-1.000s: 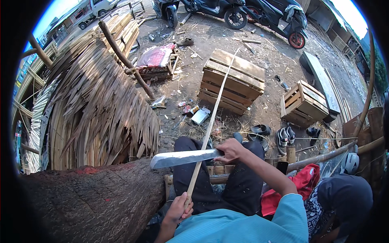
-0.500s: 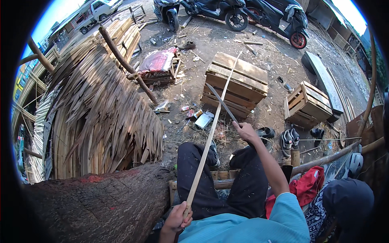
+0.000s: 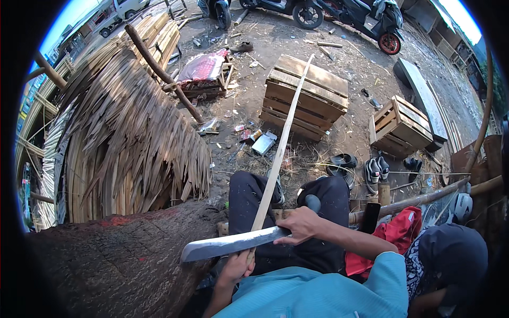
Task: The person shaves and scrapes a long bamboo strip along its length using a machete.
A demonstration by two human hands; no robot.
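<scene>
A long, pale bamboo strip [image 3: 283, 139] slants up and away from my lap, its far end over a wooden crate. My left hand [image 3: 237, 269] is closed round its near end, by my waist. In my right hand [image 3: 301, 225] is a machete [image 3: 229, 245], its dark rounded handle end showing past my fist. The broad blade points left and crosses over the strip just above my left hand. Whether the edge touches the strip I cannot tell. Pale shavings dot my dark trousers [image 3: 250, 199].
A slatted wooden crate [image 3: 313, 87] stands ahead, a smaller crate [image 3: 405, 127] right of it. Dry thatch [image 3: 132, 122] and a thick log [image 3: 127, 254] flank my left. Close at right sits a person in a dark head covering [image 3: 450, 259], beside a red cloth [image 3: 387, 238]. Motorbikes [image 3: 350, 21] stand beyond.
My right hand has come back toward my body with the machete. The blade has swung from pointing away to pointing left, near my left hand. The strip stays in my left hand.
</scene>
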